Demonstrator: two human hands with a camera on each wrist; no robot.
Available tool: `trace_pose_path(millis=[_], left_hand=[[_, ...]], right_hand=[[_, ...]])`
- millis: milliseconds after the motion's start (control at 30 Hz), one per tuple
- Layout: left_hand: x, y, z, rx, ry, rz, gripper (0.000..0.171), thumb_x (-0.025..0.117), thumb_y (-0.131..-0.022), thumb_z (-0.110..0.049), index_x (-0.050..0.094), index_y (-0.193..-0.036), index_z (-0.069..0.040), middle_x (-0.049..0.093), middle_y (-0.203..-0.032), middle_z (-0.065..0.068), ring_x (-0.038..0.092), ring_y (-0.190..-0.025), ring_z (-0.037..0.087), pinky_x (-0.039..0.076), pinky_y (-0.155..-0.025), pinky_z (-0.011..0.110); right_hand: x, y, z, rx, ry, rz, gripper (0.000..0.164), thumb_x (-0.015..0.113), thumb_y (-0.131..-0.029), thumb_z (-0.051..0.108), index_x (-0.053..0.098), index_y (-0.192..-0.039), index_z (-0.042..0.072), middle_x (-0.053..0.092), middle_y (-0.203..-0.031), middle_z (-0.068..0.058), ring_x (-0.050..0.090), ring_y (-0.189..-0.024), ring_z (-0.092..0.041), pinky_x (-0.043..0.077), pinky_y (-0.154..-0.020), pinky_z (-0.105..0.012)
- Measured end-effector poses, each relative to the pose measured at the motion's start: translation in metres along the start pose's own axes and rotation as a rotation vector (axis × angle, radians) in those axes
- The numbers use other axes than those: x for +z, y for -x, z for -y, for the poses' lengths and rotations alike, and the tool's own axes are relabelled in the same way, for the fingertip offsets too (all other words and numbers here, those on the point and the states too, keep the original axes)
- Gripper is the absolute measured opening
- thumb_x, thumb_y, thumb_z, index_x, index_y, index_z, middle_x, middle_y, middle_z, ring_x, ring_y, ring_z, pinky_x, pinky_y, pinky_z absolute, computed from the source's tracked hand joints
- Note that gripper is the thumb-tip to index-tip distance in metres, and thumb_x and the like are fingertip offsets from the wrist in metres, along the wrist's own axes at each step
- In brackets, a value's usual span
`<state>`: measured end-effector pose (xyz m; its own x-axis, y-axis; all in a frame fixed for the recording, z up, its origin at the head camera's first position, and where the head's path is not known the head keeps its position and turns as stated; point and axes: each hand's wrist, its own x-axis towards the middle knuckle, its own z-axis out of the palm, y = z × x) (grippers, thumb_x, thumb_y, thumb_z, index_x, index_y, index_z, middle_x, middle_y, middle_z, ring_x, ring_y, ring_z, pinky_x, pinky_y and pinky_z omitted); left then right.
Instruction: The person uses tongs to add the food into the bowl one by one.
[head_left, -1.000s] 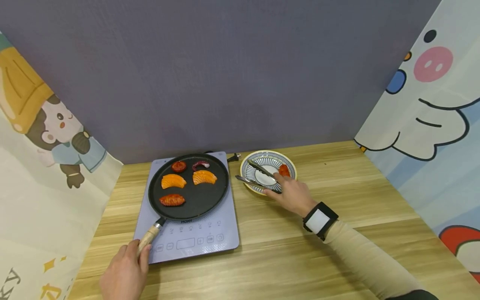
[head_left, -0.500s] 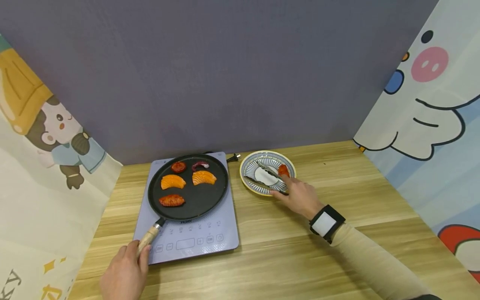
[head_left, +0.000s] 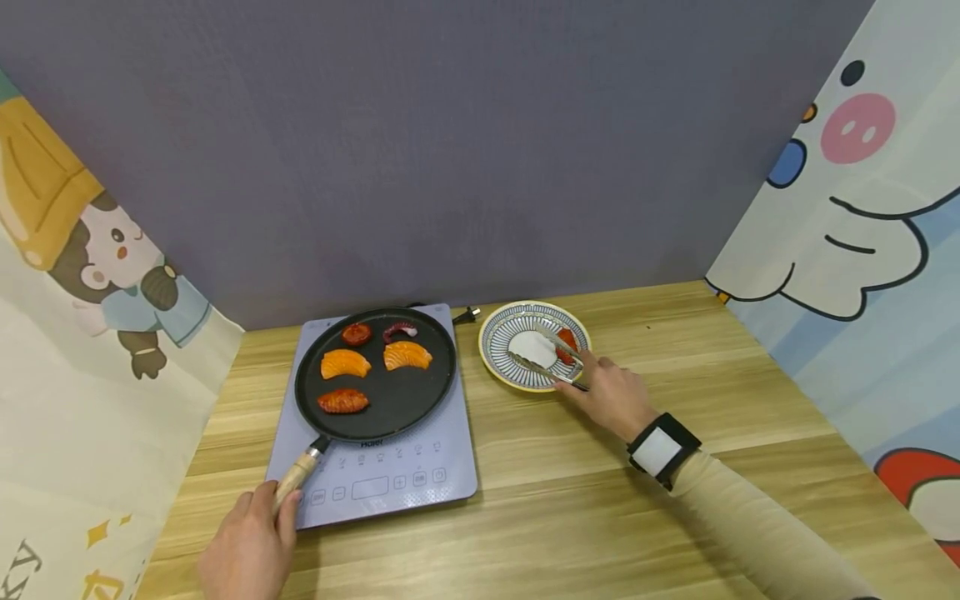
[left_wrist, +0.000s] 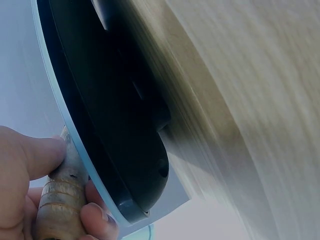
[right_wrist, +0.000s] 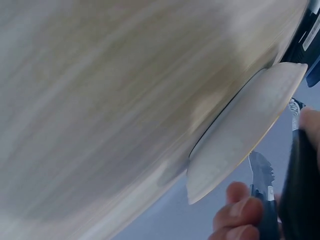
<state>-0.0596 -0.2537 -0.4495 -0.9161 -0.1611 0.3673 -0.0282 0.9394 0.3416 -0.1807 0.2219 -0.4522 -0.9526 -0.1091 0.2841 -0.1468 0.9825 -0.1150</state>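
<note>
My left hand (head_left: 251, 537) grips the wooden handle (head_left: 296, 477) of a round black frying pan (head_left: 408, 402); the left wrist view shows thumb and fingers round the handle (left_wrist: 62, 200). In the pan lie a tomato half (head_left: 356, 334), a small octopus tentacle (head_left: 399, 331), two orange salmon slices (head_left: 346, 363) and a reddish-brown chicken wing (head_left: 343, 401). My right hand (head_left: 611, 396) holds metal tongs (head_left: 531, 363) with dark handles, their arms spread over a patterned plate (head_left: 491, 333). One arm overlaps a red piece of food (head_left: 568, 338) at the plate's right side.
The pan stands on a grey induction cooker (head_left: 457, 467) with touch controls along its front. A power plug (head_left: 467, 315) lies between cooker and plate. Behind the wooden table (head_left: 720, 367) rises a grey partition (head_left: 480, 167), with cartoon-printed curtains at both sides.
My right hand and the tongs have shifted right and slightly towards me, from over the plate's left part to the red piece. The left hand and pan have stayed put.
</note>
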Motion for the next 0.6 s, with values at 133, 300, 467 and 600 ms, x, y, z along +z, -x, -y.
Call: trace_pose_path(millis=[133,300,467,600], left_hand=[[0.0,0.0,0.0,-0.006,0.002,0.004,0.032,0.071,-0.085,-0.023,0.062,-0.105,0.0,0.057,-0.074,0.011,0.057,-0.058,0.036,0.035,-0.04,0.042],[0.0,0.0,0.0,-0.01,-0.002,0.008,0.032,0.072,-0.085,-0.023,0.062,-0.104,0.0,0.056,-0.074,0.011,0.057,-0.058,0.036,0.036,-0.04,0.043],[0.0,0.0,0.0,-0.017,-0.004,0.014,0.032,0.072,-0.085,-0.024,0.063,-0.104,0.0,0.057,-0.074,0.011,0.058,-0.059,0.036,0.036,-0.041,0.043],[0.0,-0.001,-0.001,-0.02,-0.008,0.015,0.032,0.072,-0.085,-0.024,0.063,-0.104,0.001,0.057,-0.074,0.011,0.057,-0.059,0.035,0.036,-0.04,0.042]], right_hand=[[0.001,0.001,-0.005,0.001,0.018,-0.016,0.081,0.062,-0.081,0.064,0.055,-0.126,-0.002,0.064,-0.087,-0.022,0.059,-0.053,-0.031,0.042,-0.04,-0.042],[0.001,0.002,-0.011,0.009,0.044,-0.044,0.079,0.063,-0.081,0.063,0.056,-0.124,-0.002,0.062,-0.08,-0.02,0.055,-0.048,-0.028,0.039,-0.037,-0.04],[0.0,0.003,-0.014,0.029,0.061,-0.041,0.078,0.064,-0.08,0.063,0.055,-0.124,-0.002,0.061,-0.079,-0.02,0.053,-0.046,-0.027,0.037,-0.036,-0.039],[-0.002,0.003,-0.014,0.031,0.076,-0.053,0.077,0.065,-0.081,0.061,0.056,-0.124,-0.002,0.06,-0.077,-0.021,0.05,-0.044,-0.026,0.035,-0.034,-0.038]])
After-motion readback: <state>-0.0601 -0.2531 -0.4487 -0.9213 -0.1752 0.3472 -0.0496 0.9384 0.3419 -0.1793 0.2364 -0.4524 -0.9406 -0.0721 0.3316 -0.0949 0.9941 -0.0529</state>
